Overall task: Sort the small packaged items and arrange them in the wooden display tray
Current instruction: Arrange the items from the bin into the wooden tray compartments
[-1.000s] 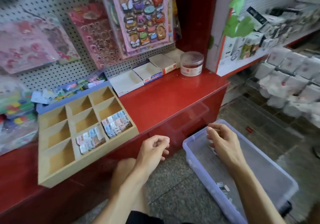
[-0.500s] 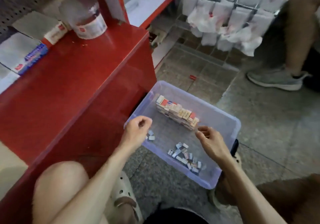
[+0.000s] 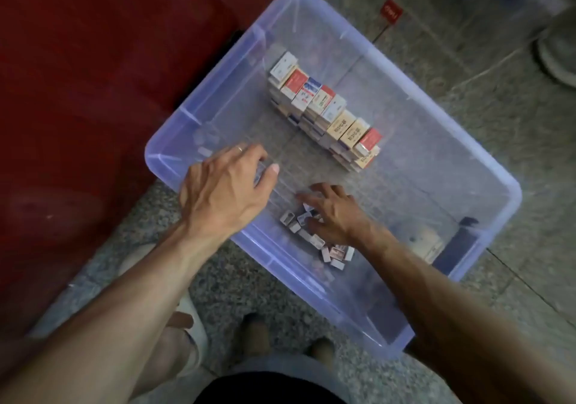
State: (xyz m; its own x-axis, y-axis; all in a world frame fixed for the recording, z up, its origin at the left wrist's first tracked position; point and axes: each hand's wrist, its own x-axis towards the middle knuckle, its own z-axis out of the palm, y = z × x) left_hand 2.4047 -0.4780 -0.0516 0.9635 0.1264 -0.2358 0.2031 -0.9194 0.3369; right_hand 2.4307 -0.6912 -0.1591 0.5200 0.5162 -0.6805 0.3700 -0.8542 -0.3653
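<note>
**Grabbing more little packs out of the bin**

Both hands are down in the clear bin [image 3: 486,182] on the floor, so this looks like the pickup step. The right hand [image 3: 335,213] rests on the loose pile of small packs [image 3: 314,235] at the near side, fingers spread over them; I can't tell if any are actually pinched yet. The left hand [image 3: 224,191] is curled, thumb against the fingers, maybe holding a pack or two, but it's too blurry to say.

A stacked row of bigger boxes [image 3: 324,116] sits toward the far side. The tray isn't in view, so next means gathering a handful and carrying it up to the red counter [image 3: 93,76] on the left.

Printing on the boxes is too small to read.
</note>
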